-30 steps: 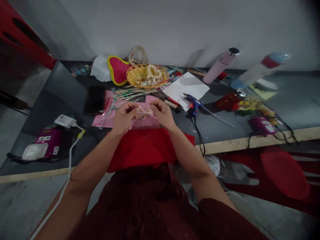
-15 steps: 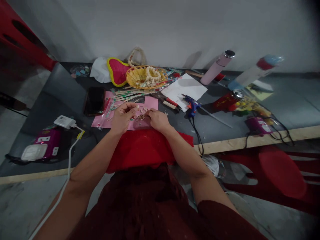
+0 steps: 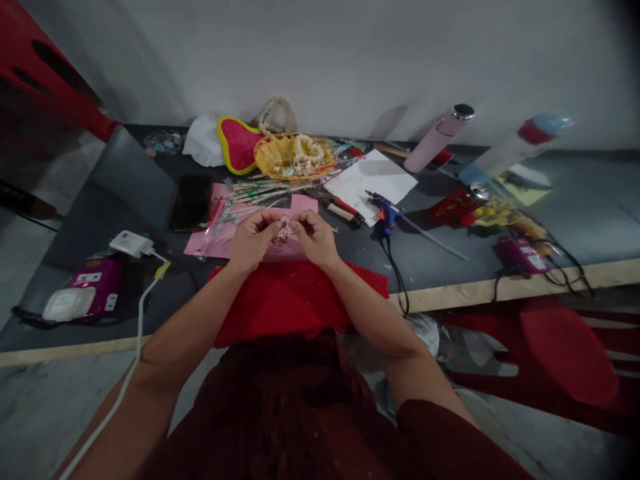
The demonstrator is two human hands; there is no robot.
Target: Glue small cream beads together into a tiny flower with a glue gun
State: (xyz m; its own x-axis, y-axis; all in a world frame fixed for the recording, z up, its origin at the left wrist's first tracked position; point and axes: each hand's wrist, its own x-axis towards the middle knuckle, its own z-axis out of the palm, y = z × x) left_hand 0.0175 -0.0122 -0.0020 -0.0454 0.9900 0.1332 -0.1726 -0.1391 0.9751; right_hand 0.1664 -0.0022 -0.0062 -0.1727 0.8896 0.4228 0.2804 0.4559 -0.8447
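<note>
My left hand (image 3: 253, 240) and my right hand (image 3: 316, 238) meet over the pink paper (image 3: 305, 203), fingertips pinched close together. Between them is something small and pale, too small to make out. Just below the fingertips lies a little pile of pale beads or shells (image 3: 283, 235) on the paper. Behind the hands are thin sticks with green bits (image 3: 255, 191) and a yellow wicker basket (image 3: 273, 157) with a beaded ring (image 3: 307, 152) in it. A red cloth (image 3: 285, 300) lies in front of the paper.
A phone (image 3: 191, 202) and a purple box (image 3: 95, 287) with a white cable are on the left. Pliers (image 3: 345, 211), white paper (image 3: 370, 179), a blue glue gun (image 3: 386, 212), a red can (image 3: 457, 203) and a pink bottle (image 3: 437, 140) stand or lie to the right.
My right hand has risen from the pile on the paper to meet my left hand. Both sets of fingertips now come together above the pile.
</note>
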